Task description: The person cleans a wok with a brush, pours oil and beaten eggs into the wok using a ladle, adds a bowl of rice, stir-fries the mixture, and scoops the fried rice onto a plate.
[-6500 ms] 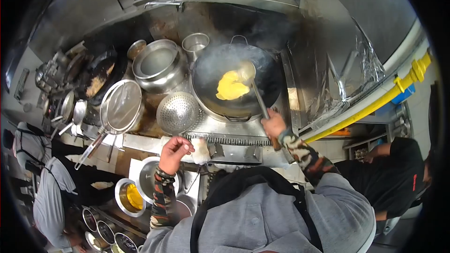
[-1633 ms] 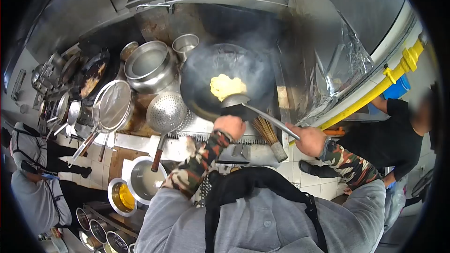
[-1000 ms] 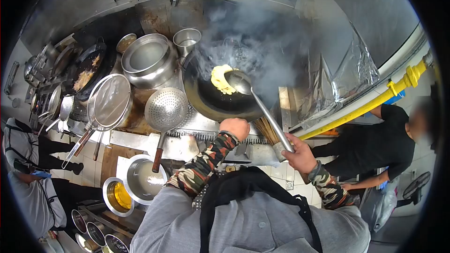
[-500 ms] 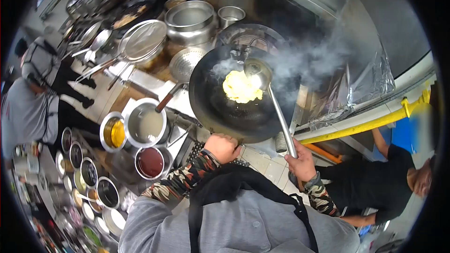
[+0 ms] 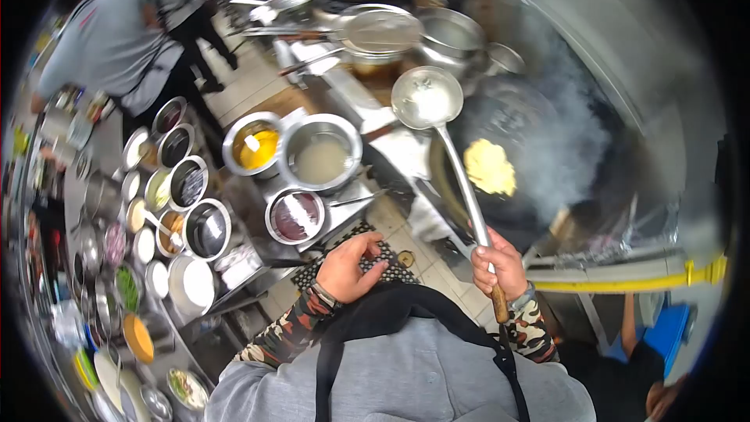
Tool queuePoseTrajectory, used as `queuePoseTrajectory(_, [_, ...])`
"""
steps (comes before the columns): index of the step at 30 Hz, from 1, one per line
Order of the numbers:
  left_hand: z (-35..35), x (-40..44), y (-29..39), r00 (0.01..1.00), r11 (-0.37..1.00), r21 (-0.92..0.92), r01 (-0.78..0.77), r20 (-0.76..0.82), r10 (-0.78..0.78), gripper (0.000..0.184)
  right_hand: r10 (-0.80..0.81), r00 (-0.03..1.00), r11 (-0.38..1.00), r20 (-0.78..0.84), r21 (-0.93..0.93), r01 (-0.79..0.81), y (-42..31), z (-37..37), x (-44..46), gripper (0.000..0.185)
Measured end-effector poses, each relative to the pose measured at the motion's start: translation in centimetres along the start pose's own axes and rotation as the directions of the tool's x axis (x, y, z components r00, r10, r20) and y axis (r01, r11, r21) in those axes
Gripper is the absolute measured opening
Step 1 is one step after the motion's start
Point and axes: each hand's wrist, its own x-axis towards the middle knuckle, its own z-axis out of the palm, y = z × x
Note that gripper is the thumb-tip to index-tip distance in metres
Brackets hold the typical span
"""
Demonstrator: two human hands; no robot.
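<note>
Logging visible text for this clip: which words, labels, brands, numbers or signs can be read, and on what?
None can be read.
Co-worker's grey shirt: faint reddish mark, too blurred to read.
Clear container at the left: any label is too blurred.
Ladle and yellow pipe: no lettering visible.

Long metal ladle (image 5: 458,172) with wooden grip, aslant; yellow clump (image 5: 490,168) in dark, smoky wok (image 5: 504,215).

The single view looks forward and steeply down from the person's head, wide and close.
</note>
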Motion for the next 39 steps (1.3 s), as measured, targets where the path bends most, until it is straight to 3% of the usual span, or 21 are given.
queuePoseTrajectory(1, [-1.8,-0.6,-0.6,1.000,0.999,-0.041,0.023,-0.020,-0.024,0.040,0.063,0.995,0.998,0.074,0.019,-0.064,0.0,1.9,2.0,0.053])
queuePoseTrajectory(4, [-7.4,-2.8,-2.0,0.986,0.994,-0.074,0.083,-0.141,-0.093,0.032,0.136,0.983,0.974,0.127,-0.198,-0.110,2.3,9.0,9.7,0.049])
queuePoseTrajectory(9, [-14.3,-6.5,-6.5,0.956,0.988,-0.060,0.146,-0.249,-0.156,0.028,0.169,0.979,0.796,0.110,-0.601,-0.069,9.7,17.3,25.4,0.050])
queuePoseTrajectory(12, [-17.0,-8.7,-8.4,0.948,0.976,-0.078,0.204,-0.231,-0.217,0.026,0.066,0.984,0.576,0.163,-0.812,0.096,15.0,20.0,34.0,0.052])
queuePoseTrajectory(13, [-17.9,-9.3,-8.9,0.951,0.970,-0.071,0.234,-0.193,-0.243,0.026,-0.073,0.988,0.483,0.136,-0.862,0.154,17.0,20.7,36.0,0.046])
queuePoseTrajectory(19, [-21.1,-11.9,-10.6,0.943,0.950,-0.137,0.280,-0.147,-0.299,0.022,-0.075,0.985,0.327,0.155,-0.929,0.172,21.5,22.4,42.2,0.044])
queuePoseTrajectory(22, [-21.3,-12.5,-11.5,0.938,0.947,-0.152,0.283,-0.163,-0.306,0.023,0.051,0.994,0.444,0.100,-0.894,0.067,21.0,23.0,41.8,0.025])
queuePoseTrajectory(23, [-21.5,-12.6,-11.5,0.933,0.944,-0.163,0.288,-0.172,-0.315,0.023,0.053,0.993,0.441,0.103,-0.895,0.069,20.8,23.4,41.4,0.025])
queuePoseTrajectory(25, [-21.7,-12.8,-11.5,0.930,0.942,-0.170,0.290,-0.183,-0.319,0.023,0.155,0.988,0.680,0.009,-0.726,-0.100,19.3,25.0,39.1,0.022])
queuePoseTrajectory(29, [-20.4,-12.3,-11.0,0.934,0.944,-0.128,0.303,-0.158,-0.322,0.024,0.175,0.984,0.813,0.016,-0.566,-0.136,16.1,25.3,35.3,0.021])
queuePoseTrajectory(35, [-16.7,-10.4,-8.2,0.963,0.966,-0.023,0.259,-0.068,-0.260,0.022,0.178,0.979,0.854,0.099,-0.510,-0.104,12.8,24.7,31.8,0.019])
queuePoseTrajectory(37, [-15.0,-10.0,-6.9,0.973,0.971,-0.082,0.224,-0.037,-0.228,0.022,0.325,0.929,0.945,0.180,-0.101,-0.311,11.9,23.0,31.0,0.011])
queuePoseTrajectory(39, [-13.4,-9.8,-5.6,0.972,0.966,-0.106,0.236,0.041,-0.232,0.023,0.434,0.781,0.833,0.448,0.130,-0.538,9.5,20.5,28.0,0.007])
